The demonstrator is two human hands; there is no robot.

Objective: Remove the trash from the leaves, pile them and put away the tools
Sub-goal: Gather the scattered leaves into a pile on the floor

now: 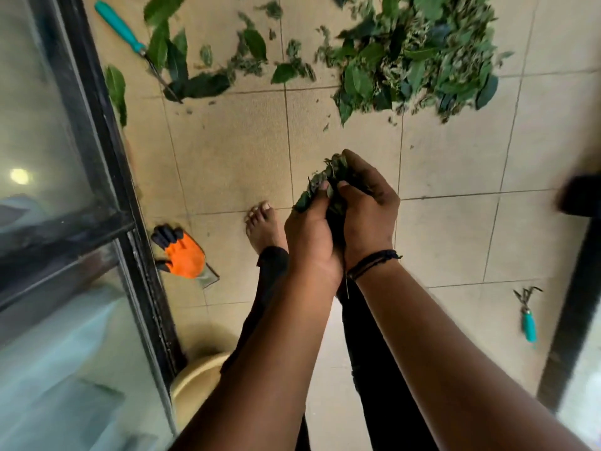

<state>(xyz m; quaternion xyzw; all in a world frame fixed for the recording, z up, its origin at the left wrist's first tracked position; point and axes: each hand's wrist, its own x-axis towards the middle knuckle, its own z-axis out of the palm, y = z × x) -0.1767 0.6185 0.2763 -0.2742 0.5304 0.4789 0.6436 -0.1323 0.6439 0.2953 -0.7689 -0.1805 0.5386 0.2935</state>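
Both hands are up in front of the body, cupped together: the left hand [310, 229] and the right hand [367, 206], a dark cord bracelet [374, 261] on its wrist, curl their fingers round a clump of small dark green leaf scraps [325, 180], thumbs pressing into the top. That load looks light, soft and loose, likely to shed bits through any gap, so a scoop from underneath with palms sealed edge to edge seems the sound hold, not a pinch.

Moving outward: a bare foot [263, 229] stands on the beige tiled floor [234, 151] just left of the hands. Ahead and to the right lies the big heap of green leaves and cuttings [419, 50], well apart from the hands. Scattered loose leaves [208, 60] trail off to the left, some lying over the blade of a teal-handled long tool [130, 39].

By the black-framed glass door [97, 141] rests an orange and black work glove [182, 252]. Far right, a small teal-handled hand rake [527, 315] lies alone, a sprig caught in its prongs.
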